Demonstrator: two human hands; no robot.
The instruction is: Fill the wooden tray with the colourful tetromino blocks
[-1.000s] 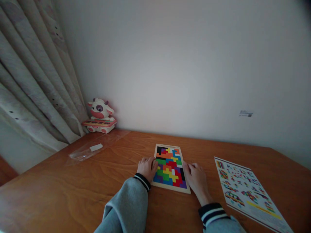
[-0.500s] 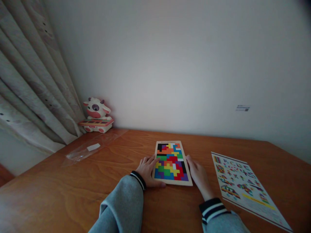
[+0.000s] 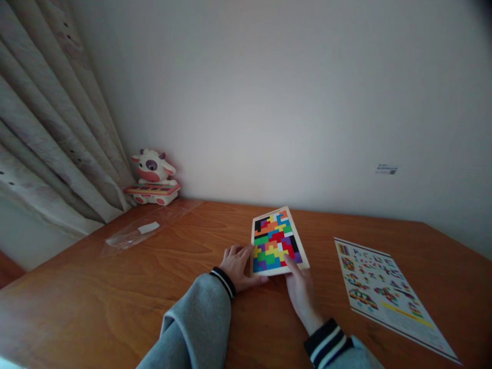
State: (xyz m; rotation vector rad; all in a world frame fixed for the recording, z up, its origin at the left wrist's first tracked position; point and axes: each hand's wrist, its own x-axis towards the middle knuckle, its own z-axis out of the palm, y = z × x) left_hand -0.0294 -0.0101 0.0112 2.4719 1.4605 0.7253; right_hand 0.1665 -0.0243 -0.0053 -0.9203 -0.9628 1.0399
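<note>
A wooden block puzzle board [image 3: 278, 272], filled with coloured pieces, is tilted, its right side raised off the table. My right hand [image 3: 302, 292] grips its near edge by the lower right corner, thumb on top of the pieces and the other fingers hidden underneath. At the board's left edge is my left hand [image 3: 239, 266], its fingers apart and the thumb stretched out along the near left corner. The left fingertips touch or nearly touch the frame.
On the brown wooden table [image 3: 180, 302], a printed sheet of colourful figures [image 3: 388, 297] lies at the right. A clear plastic bag [image 3: 130, 236] with a white label lies at the left. Behind it a toy cow with a keyboard [image 3: 154, 179] stands near the curtain [image 3: 57, 133] and wall.
My right hand has moved from the board's right side to its near edge and grips it. The board has lifted and tilted, shifting slightly right and away. My left hand has slid off its top.
</note>
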